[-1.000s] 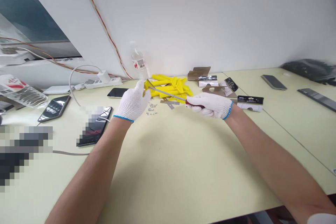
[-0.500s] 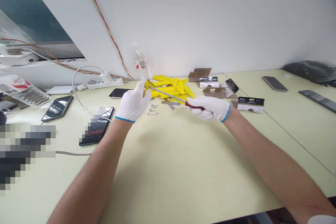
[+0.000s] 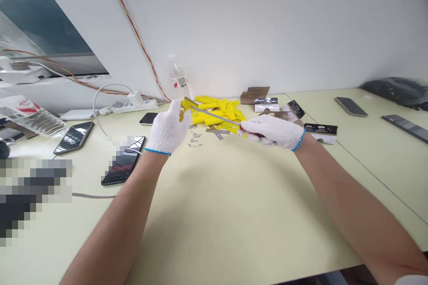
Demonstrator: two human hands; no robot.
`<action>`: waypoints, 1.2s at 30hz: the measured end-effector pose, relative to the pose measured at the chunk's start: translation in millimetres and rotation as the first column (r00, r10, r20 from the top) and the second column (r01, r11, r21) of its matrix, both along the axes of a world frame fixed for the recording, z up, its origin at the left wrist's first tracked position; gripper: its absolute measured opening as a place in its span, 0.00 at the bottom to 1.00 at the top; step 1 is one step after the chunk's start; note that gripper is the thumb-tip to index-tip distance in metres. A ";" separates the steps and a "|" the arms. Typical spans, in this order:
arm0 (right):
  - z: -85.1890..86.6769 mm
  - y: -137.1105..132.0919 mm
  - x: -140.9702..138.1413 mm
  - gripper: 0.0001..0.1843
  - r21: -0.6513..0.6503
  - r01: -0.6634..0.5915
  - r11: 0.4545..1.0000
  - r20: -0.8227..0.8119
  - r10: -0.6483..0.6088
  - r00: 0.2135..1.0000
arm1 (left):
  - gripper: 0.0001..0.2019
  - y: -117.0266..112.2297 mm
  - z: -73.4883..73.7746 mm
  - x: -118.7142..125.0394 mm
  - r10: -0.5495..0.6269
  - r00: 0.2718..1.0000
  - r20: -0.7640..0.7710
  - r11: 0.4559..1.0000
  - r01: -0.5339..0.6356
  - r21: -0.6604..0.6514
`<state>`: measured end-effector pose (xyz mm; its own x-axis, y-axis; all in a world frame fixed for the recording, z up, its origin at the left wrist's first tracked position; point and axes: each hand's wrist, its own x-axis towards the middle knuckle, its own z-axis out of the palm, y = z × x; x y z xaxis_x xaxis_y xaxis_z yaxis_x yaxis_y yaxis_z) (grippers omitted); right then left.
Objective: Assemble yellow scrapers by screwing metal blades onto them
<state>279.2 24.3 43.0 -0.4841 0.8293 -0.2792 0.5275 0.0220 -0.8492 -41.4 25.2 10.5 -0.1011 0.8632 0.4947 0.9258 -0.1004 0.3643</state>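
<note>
The right hand (image 3: 272, 132) is clenched on a screwdriver (image 3: 216, 116). Its shaft points toward 10 o'clock, above the table (image 3: 214, 213), at a yellow scraper (image 3: 185, 104) grasped in the left hand (image 3: 169, 128). The glove hides most of the red handle, and the tip's contact is unclear.

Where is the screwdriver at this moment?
In the head view the screwdriver is near the centre, its handle gripped by the right hand, its shaft reaching left to the yellow part in the left hand, above the screws.
</note>
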 end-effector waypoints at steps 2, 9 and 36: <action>6.2 -1.6 5.2 0.23 0.138 0.006 0.990 0.173 -0.030 0.984 | 0.12 -0.6 2.1 -0.3 0.001 0.997 0.072 1.000 0.000 -0.015; -17.7 4.2 -3.9 0.18 0.237 -0.302 0.923 0.543 0.131 0.829 | 0.08 -5.5 10.0 5.3 0.004 0.879 0.476 0.987 0.073 -0.142; -15.6 -3.0 1.6 0.30 0.721 0.140 0.679 0.259 -0.451 0.854 | 0.09 -19.0 18.2 25.8 -0.093 0.839 0.536 0.917 0.281 -0.282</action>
<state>280.7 21.3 27.5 -0.1574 0.9431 0.2929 0.8792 0.2689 -0.3933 -15.6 6.2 28.8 -0.0721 0.9928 0.0961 0.5793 -0.0368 0.8143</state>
